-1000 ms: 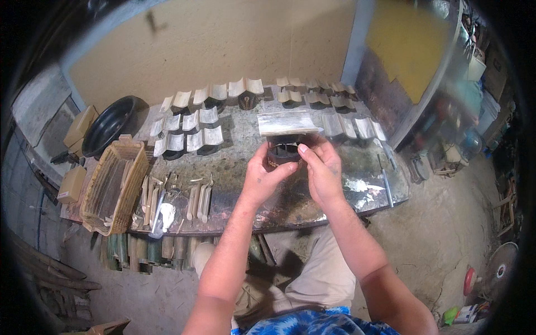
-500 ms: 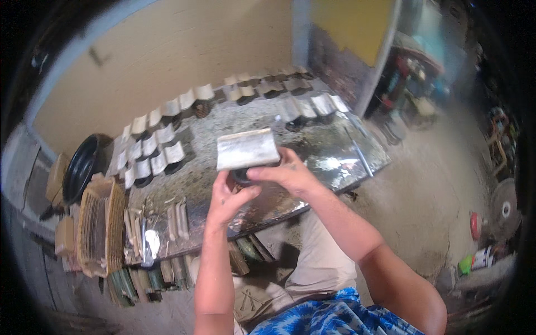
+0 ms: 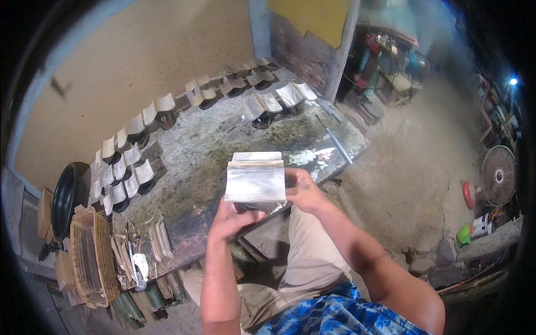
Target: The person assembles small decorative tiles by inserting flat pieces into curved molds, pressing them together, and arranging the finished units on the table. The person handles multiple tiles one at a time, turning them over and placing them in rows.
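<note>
Over the table's front edge I hold a pale, streaky double-curved piece, with a raised ridge across it and a dark part partly visible underneath. My left hand is closed around its lower left side, the thumb stretched below it. At its right edge, my right hand grips from the side, some fingers hidden behind it. Similar pale curved pieces on dark round bases stand in groups along the back and left of the table, among them a cluster of pieces at the left.
A wicker basket and a black basin are at the left. Thin sticks and a white-smeared tool lie near the front edge. A metal rod lies at the right. Bamboo lengths show below; a fan stands far right.
Both hands have brought the piece lower and nearer to me and tilted it, so the ridge and a second curved side now show. The view has shifted to the right.
</note>
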A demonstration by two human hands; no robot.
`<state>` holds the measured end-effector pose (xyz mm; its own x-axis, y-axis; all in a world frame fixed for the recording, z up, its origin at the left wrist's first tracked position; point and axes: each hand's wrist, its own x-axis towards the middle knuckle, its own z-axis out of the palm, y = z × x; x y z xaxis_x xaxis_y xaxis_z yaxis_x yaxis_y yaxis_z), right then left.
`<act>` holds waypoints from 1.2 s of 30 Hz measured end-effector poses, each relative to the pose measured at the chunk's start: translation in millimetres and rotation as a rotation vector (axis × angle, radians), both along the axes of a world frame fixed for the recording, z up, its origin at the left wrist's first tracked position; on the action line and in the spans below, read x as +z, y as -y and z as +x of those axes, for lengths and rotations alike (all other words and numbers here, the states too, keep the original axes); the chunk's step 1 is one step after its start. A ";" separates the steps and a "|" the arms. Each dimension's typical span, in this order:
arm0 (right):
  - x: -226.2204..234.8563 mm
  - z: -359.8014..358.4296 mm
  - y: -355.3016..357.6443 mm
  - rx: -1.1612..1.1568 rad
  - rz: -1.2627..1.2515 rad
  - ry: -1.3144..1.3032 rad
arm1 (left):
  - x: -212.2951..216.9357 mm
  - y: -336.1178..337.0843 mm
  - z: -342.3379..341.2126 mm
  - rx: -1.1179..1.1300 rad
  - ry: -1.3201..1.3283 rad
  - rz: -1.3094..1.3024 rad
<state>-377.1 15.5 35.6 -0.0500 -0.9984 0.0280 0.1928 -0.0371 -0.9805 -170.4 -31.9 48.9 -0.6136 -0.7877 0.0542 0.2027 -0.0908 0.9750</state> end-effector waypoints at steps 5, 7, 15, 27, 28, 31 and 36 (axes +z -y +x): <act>-12.1 -13.1 -8.9 -0.016 -0.037 0.114 | -11.1 5.7 -15.6 -0.029 -0.012 0.001; -16.4 -14.9 -7.5 -0.037 -0.039 0.133 | -17.2 9.3 -21.9 -0.039 -0.067 0.046; -46.8 -50.1 11.5 -0.404 -0.216 0.144 | -45.0 18.5 -14.2 0.010 0.070 0.047; -123.5 -139.5 91.3 -0.916 -0.232 -0.197 | -50.4 -31.4 92.2 0.259 0.276 0.057; -125.0 -141.6 95.2 -0.926 -0.243 -0.226 | -49.1 -34.6 98.2 0.275 0.293 0.069; -128.6 -143.8 105.0 -0.934 -0.238 -0.125 | -48.5 -36.6 109.8 0.329 0.325 0.049; -136.0 -157.3 108.2 -0.971 -0.215 -0.322 | -48.9 -34.8 114.5 0.404 0.328 0.062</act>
